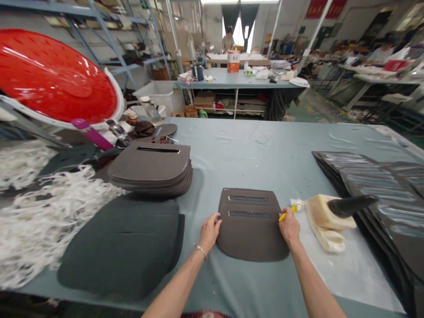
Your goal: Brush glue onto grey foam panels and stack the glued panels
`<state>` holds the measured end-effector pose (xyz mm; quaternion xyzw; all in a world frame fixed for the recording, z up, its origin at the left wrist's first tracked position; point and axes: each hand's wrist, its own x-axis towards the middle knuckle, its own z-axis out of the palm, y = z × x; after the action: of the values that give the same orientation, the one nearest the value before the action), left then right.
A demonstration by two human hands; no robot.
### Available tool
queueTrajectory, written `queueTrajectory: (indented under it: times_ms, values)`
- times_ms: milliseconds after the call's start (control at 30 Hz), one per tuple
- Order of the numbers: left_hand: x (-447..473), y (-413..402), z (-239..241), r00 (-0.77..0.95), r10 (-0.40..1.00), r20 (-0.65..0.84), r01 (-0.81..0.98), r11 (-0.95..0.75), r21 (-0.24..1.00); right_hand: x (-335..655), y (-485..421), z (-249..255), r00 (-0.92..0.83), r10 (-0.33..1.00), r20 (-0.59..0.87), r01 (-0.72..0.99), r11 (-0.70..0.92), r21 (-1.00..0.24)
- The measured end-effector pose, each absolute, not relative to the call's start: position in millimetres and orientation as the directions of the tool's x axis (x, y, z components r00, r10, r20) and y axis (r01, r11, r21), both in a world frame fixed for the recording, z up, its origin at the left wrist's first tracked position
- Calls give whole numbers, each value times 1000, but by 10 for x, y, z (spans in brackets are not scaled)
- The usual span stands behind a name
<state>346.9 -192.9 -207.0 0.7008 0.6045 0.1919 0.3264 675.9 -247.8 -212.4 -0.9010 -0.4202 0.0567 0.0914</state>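
Note:
A dark brown, flat panel (253, 236) with a rounded lower edge lies before me on the table, with two slots across its upper part. My left hand (210, 232) pinches its left edge, thumb and fingers closed on it; a bracelet circles that wrist. At the opposite edge, my right hand (290, 226) touches the panel and grips a small yellow-handled brush (287, 213) whose pale tip points right. Right of that hand stands a cream plastic container (318, 212) with a dark cone-shaped piece (351, 205) sticking out, on a translucent sheet (351, 269).
A stack of brown slotted panels (150, 163) and dark green-grey pieces (129, 247) lie left, beside white stringy scraps (59, 221). Dark panels with shiny strips (380, 190) overlap at right. A large red basin (66, 79) leans at upper left. A person (228, 40) stands far back.

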Motion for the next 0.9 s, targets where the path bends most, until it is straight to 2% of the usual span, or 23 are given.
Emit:
queueTrajectory:
  times_ms: [400, 900]
  values:
    - [3482, -1904, -2086, 217, 968, -128, 744, -79, 663, 6740, -2460, -2082, 666, 745, 27, 726, -640, -252]
    - [3480, -1888, -2150, 232, 965, -123, 773, -106, 625, 6710, -2454, -2043, 691, 723, -8, 706, -678, -203]
